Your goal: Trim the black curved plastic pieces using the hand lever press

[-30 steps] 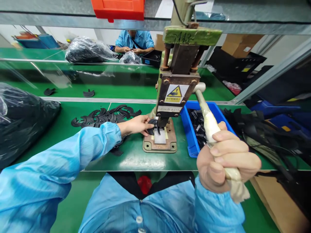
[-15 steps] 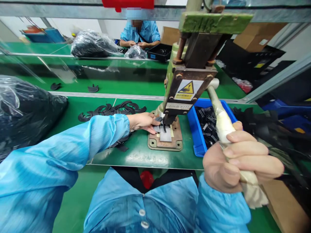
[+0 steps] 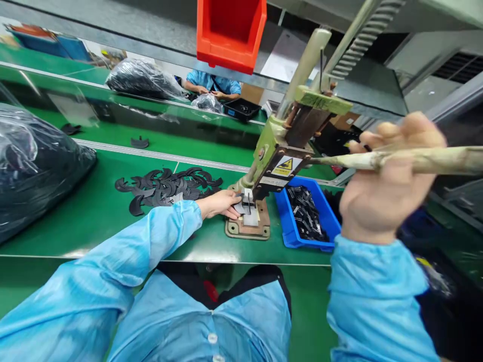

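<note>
My left hand (image 3: pixel 222 203) is closed on a dark curved plastic piece (image 3: pixel 238 207), pinching it at the metal base (image 3: pixel 247 232) of a green hand press (image 3: pixel 273 130). Part of the piece is hidden by my fingers. A small black strip (image 3: pixel 249 203) lies on the light plate under the raised ram. My right hand (image 3: pixel 388 176) grips the press's long wrapped lever (image 3: pixel 422 160), which is lifted to about level. Left of the press lies a pile of black curved pieces (image 3: pixel 166 186).
Right of the press, a blue bin (image 3: pixel 289 234) contains many small black parts. A large bag of dark items (image 3: pixel 41 166) stands at the left. A red bin (image 3: pixel 232 45) hangs overhead. Across the line, a person in blue (image 3: pixel 213 85) handles something near a black tray (image 3: pixel 241 110).
My right hand has raised the lever, and the ram has lifted off the base. My left hand stays on the curved piece. The camera view has tilted upward.
</note>
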The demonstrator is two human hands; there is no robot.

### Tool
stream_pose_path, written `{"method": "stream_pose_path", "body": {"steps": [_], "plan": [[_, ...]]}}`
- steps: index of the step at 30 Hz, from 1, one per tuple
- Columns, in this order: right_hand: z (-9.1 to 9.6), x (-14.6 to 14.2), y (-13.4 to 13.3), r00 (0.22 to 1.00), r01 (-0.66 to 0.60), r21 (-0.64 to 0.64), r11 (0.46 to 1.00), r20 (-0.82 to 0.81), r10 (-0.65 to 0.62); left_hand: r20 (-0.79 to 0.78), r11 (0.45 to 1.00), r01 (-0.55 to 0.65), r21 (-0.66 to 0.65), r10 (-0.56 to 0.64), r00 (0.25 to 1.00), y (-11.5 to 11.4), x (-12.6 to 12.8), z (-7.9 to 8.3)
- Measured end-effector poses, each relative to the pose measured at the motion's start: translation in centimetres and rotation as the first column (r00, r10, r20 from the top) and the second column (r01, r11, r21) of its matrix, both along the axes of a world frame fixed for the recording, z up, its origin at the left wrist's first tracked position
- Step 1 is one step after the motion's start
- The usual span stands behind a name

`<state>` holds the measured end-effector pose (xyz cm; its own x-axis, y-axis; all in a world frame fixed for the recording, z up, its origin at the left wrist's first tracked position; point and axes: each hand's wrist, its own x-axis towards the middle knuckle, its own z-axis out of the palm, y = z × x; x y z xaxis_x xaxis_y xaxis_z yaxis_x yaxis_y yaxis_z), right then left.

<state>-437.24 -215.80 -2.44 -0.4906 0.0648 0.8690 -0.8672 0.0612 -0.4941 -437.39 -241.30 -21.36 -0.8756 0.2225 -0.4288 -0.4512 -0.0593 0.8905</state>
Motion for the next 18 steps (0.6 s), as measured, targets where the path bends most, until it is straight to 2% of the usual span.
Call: {"method": "stream_pose_path", "body": {"steps": [2, 4, 5, 7, 9, 12, 18], "plan": [[-3.5, 0.2, 0.2, 0.987, 0.159, -0.044, 0.986, -0.015, -0.159, -0.049, 1.0, -0.015, 0.01, 0.015, 0.999, -0.8, 1.5, 0.4], [-8.7, 1.3, -0.1, 0.978, 0.206, -0.038, 0.978, 0.048, -0.204, -0.104, 1.0, 0.001, 0.022, 0.001, 0.995, -1.8, 3.5, 1.1], [-11.4, 2.2, -0.4, 0.977, 0.186, 0.005, 0.983, 0.11, -0.185, -0.132, 0.999, 0.024, 0.04, -0.019, 0.991, -2.2, 4.7, 1.5], [-16.3, 4.5, -1.7, 0.958, 0.062, 0.137, 0.989, 0.271, -0.097, -0.186, 0.994, 0.072, 0.082, -0.056, 0.981, -2.7, 7.0, 2.3], [-19.8, 6.9, -3.3, 0.901, -0.083, 0.216, 0.973, 0.434, -0.019, -0.221, 0.989, 0.099, 0.105, -0.074, 0.972, -2.7, 9.1, 2.8], [-22.2, 9.5, -5.6, 0.821, -0.192, 0.213, 0.958, 0.57, 0.037, -0.239, 0.991, 0.103, 0.09, -0.079, 0.968, -2.0, 11.2, 2.8], [-22.9, 11.8, -6.9, 0.765, -0.183, 0.163, 0.969, 0.643, 0.036, -0.227, 0.997, 0.08, -0.004, -0.079, 0.971, -0.7, 13.2, 2.5]]}}
